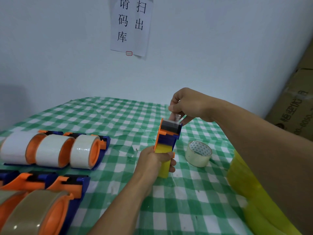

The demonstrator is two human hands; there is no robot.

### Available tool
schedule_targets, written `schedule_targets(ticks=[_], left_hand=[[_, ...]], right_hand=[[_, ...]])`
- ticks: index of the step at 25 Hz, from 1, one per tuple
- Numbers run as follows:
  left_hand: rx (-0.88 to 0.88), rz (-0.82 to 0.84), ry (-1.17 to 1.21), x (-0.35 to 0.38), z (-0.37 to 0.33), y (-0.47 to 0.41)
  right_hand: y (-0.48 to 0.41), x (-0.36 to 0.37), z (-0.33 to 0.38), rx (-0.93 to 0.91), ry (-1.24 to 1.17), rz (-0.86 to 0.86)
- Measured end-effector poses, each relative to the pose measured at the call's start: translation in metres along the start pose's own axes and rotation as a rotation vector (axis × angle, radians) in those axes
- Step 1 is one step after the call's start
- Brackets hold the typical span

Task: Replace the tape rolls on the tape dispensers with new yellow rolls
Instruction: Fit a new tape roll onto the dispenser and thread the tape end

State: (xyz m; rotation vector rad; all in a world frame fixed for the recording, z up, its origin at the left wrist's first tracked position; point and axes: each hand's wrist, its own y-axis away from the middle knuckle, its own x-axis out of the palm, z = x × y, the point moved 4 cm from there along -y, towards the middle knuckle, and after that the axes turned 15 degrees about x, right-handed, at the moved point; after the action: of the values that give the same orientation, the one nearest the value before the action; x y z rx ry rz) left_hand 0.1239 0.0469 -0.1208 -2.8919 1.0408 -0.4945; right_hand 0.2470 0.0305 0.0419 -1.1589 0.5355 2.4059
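Observation:
My left hand (153,161) grips a blue and orange tape dispenser (169,133) with a yellow roll (163,165) mounted on it, held above the middle of the table. My right hand (188,103) pinches the tape end at the dispenser's toothed top edge. A clear used roll (198,154) lies flat on the cloth just right of the dispenser. A stack of yellow rolls (249,189) sits at the right, partly behind my right forearm.
Three dispensers with whitish rolls (55,150) lie in a row at the left. Dispensers with brown rolls (39,211) lie at the near left. The green checked tablecloth (118,119) meets a wall; a cardboard box (294,107) stands at the far right.

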Motion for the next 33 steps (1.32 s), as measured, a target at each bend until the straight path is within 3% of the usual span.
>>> schedule_targets(ticks=[20,33], left_hand=[[0.025,0.026,-0.063,0.002,-0.006,0.006],[0.059,-0.297,-0.060,-0.018,-0.001,-0.002]], right_hand=[[0.004,-0.006,-0.003,0.017,-0.072,-0.002],[0.014,-0.019,0.002,-0.034,-0.063,0.022]])
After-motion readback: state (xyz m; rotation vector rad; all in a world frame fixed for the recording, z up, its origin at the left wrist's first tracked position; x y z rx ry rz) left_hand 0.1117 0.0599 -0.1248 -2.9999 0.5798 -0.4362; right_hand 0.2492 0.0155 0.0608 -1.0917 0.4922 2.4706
